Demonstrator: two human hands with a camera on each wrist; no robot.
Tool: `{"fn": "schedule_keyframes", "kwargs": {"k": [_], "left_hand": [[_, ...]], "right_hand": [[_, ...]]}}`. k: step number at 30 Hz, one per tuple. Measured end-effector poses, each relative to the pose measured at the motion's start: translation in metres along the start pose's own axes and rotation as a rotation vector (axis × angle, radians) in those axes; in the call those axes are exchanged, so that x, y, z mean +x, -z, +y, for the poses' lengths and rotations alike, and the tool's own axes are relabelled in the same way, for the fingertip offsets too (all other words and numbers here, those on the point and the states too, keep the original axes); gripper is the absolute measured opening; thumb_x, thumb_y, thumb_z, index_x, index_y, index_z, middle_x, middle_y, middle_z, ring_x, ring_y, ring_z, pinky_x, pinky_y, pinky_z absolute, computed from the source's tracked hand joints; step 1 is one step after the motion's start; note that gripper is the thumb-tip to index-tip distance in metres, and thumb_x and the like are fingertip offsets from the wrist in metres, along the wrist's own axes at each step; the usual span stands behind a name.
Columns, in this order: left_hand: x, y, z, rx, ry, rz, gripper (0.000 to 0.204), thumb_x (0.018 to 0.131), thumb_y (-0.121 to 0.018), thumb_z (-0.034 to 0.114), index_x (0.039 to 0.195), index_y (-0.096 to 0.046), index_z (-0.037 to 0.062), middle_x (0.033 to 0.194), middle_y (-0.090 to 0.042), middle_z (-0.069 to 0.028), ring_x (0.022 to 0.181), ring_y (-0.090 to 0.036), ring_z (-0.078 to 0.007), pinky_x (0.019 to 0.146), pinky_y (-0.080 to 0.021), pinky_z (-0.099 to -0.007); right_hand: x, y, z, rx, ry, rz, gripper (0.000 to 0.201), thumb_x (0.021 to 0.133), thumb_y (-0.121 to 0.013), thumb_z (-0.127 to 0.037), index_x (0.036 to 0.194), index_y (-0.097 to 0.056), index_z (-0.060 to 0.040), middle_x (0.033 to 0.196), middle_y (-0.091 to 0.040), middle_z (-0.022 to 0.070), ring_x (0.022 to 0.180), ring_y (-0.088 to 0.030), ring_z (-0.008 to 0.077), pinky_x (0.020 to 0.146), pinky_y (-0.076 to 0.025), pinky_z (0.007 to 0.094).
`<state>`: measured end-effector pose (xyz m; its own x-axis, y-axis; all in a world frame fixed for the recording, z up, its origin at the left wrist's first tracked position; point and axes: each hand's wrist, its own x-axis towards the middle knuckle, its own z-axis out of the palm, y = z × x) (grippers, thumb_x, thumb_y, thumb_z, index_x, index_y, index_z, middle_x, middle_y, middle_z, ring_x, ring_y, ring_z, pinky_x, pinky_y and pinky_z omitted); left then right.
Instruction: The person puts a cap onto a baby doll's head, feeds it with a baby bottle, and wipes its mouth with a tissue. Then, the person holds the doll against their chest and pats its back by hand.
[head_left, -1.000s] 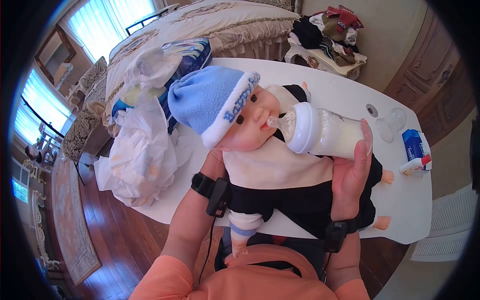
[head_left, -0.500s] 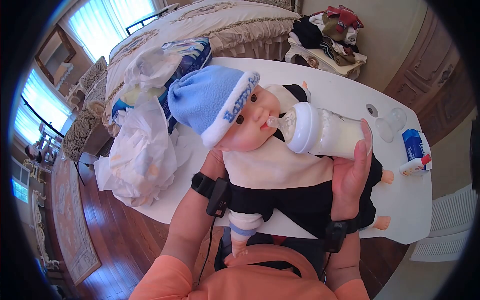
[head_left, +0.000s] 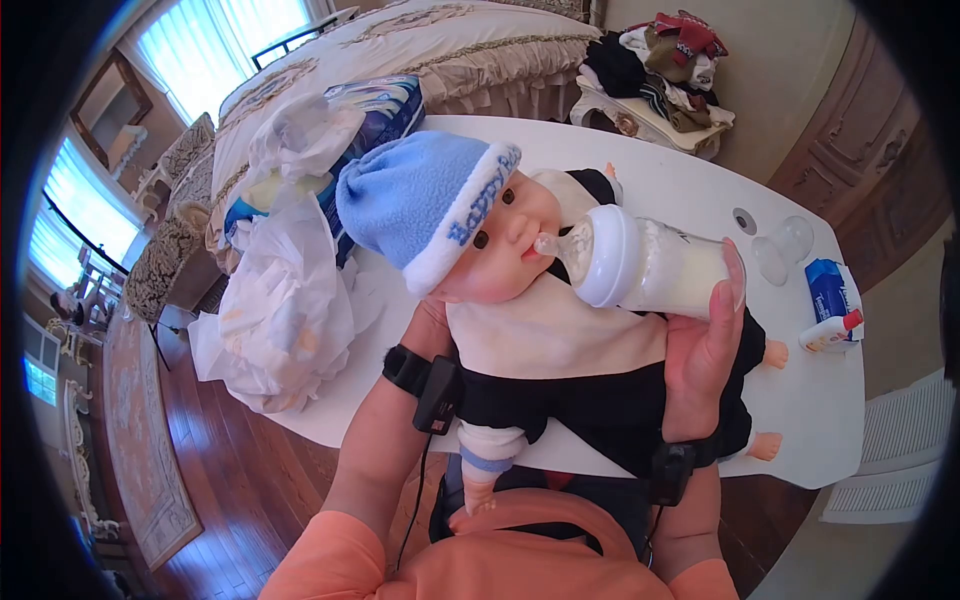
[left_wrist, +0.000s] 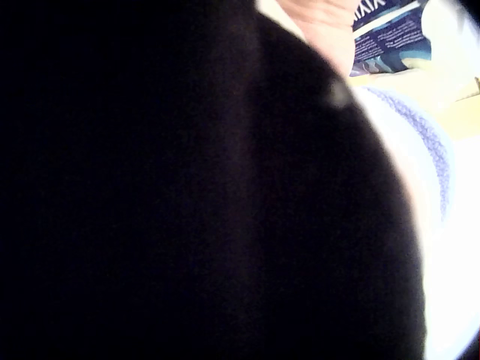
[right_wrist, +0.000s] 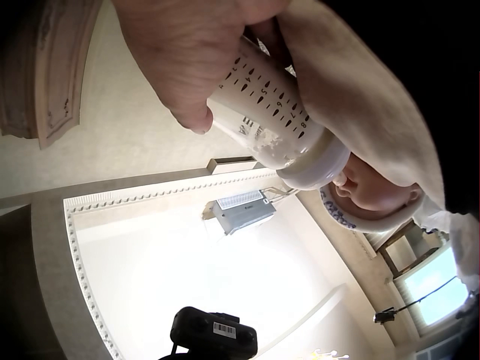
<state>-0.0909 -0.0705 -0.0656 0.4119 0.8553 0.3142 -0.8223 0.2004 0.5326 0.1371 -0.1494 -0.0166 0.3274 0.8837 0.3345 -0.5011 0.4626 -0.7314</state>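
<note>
Here, bottle (head_left: 665, 265) in right grip (head_left: 702, 350), nipple at lips

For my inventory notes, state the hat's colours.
Blue, with a white brim and darker blue lettering; the hat shows best in the head view.

Head view: from above the orange shirt (head_left: 470, 560), facing forward and down; doll (head_left: 560, 330) mid-frame, moderately near.
Left wrist view: blocked at left and centre by a very near dark surface (left_wrist: 187, 187); blue package (left_wrist: 390, 37) upper right.
Right wrist view: from low, facing up past near bottle (right_wrist: 262, 97) to ceiling (right_wrist: 187, 270).
Shared, head/right wrist: bottle, doll's face.
</note>
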Motion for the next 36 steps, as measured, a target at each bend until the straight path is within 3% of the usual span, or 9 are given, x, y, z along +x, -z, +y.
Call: {"fn": "schedule_keyframes", "kwargs": {"k": [7, 13, 15, 16, 19, 21, 25, 27, 36], "left_hand": [[0.000, -0.003, 0.001, -0.081, 0.025, 0.015, 0.045, 0.087, -0.046, 0.013, 0.127, -0.029, -0.0008, 0.125, -0.039, -0.0183, 0.111, -0.045, -0.0236, 0.093, -0.040, -0.0347], [0.000, 0.004, 0.000, 0.152, -0.046, 0.111, 0.048, 0.084, -0.050, 0.010, 0.127, -0.030, -0.0002, 0.126, -0.039, -0.0168, 0.111, -0.045, -0.0223, 0.093, -0.040, -0.0335], [-0.001, -0.006, 0.002, -0.136, 0.048, 0.132, 0.051, 0.082, -0.053, 0.008, 0.127, -0.031, -0.0001, 0.125, -0.040, -0.0157, 0.111, -0.045, -0.0206, 0.094, -0.039, -0.0322], [0.000, -0.006, 0.002, -0.136, 0.048, 0.131, 0.051, 0.082, -0.053, 0.008, 0.127, -0.031, -0.0001, 0.125, -0.040, -0.0157, 0.111, -0.045, -0.0206, 0.094, -0.039, -0.0322], [0.002, -0.003, -0.002, 0.093, -0.025, 0.141, 0.052, 0.081, -0.055, 0.007, 0.126, -0.031, -0.0003, 0.124, -0.041, -0.0149, 0.109, -0.046, -0.0202, 0.093, -0.040, -0.0317], [0.002, -0.001, -0.003, 0.539, -0.094, 0.177, 0.052, 0.080, -0.056, 0.008, 0.126, -0.032, -0.0003, 0.124, -0.041, -0.0142, 0.109, -0.046, -0.0194, 0.093, -0.039, -0.0313], [0.001, -0.004, -0.002, 0.396, -0.085, 0.175, 0.053, 0.079, -0.057, 0.008, 0.125, -0.032, -0.0003, 0.123, -0.041, -0.0137, 0.110, -0.045, -0.0188, 0.094, -0.038, -0.0311], [0.001, -0.007, 0.000, 0.073, -0.019, 0.168, 0.053, 0.079, -0.057, 0.008, 0.125, -0.032, -0.0005, 0.123, -0.041, -0.0139, 0.109, -0.046, -0.0185, 0.094, -0.038, -0.0309], [0.002, 0.008, -0.004, 0.248, -0.078, 0.132, 0.052, 0.080, -0.055, 0.007, 0.125, -0.032, -0.0006, 0.122, -0.042, -0.0147, 0.107, -0.047, -0.0195, 0.092, -0.040, -0.0317]], "right_hand": [[0.000, 0.000, 0.000, 0.007, -0.010, 0.007, 0.059, 0.082, -0.054, -0.024, 0.128, -0.026, 0.0001, 0.122, -0.039, 0.0140, 0.111, -0.042, 0.0238, 0.092, -0.037, 0.0381], [0.001, 0.000, 0.000, 0.012, -0.014, 0.005, 0.059, 0.081, -0.054, -0.023, 0.128, -0.026, 0.0004, 0.121, -0.039, 0.0143, 0.111, -0.043, 0.0241, 0.092, -0.037, 0.0385], [0.001, 0.000, -0.001, 0.022, -0.016, 0.006, 0.060, 0.081, -0.055, -0.023, 0.128, -0.026, 0.0005, 0.121, -0.039, 0.0146, 0.111, -0.042, 0.0245, 0.092, -0.037, 0.0388], [0.001, -0.001, -0.001, 0.022, -0.016, 0.006, 0.060, 0.081, -0.055, -0.023, 0.128, -0.026, 0.0005, 0.121, -0.039, 0.0146, 0.111, -0.042, 0.0245, 0.092, -0.037, 0.0388], [0.001, -0.001, -0.001, 0.017, -0.018, 0.007, 0.060, 0.081, -0.055, -0.024, 0.128, -0.026, 0.0002, 0.121, -0.039, 0.0147, 0.111, -0.043, 0.0249, 0.092, -0.038, 0.0390], [0.001, 0.000, -0.001, 0.018, -0.023, 0.000, 0.060, 0.081, -0.055, -0.024, 0.128, -0.026, -0.0001, 0.121, -0.039, 0.0148, 0.110, -0.043, 0.0251, 0.091, -0.038, 0.0393], [0.000, -0.001, -0.001, 0.016, -0.029, 0.000, 0.060, 0.081, -0.054, -0.024, 0.128, -0.026, -0.0003, 0.121, -0.039, 0.0148, 0.110, -0.043, 0.0251, 0.090, -0.039, 0.0394], [0.000, -0.002, -0.002, 0.016, -0.031, 0.012, 0.060, 0.081, -0.054, -0.024, 0.128, -0.026, -0.0003, 0.121, -0.039, 0.0149, 0.110, -0.043, 0.0251, 0.090, -0.039, 0.0394], [0.001, 0.000, 0.001, -0.103, -0.029, -0.005, 0.056, 0.085, -0.044, -0.033, 0.129, -0.026, -0.0041, 0.125, -0.037, 0.0155, 0.115, -0.039, 0.0285, 0.093, -0.036, 0.0441]]}}
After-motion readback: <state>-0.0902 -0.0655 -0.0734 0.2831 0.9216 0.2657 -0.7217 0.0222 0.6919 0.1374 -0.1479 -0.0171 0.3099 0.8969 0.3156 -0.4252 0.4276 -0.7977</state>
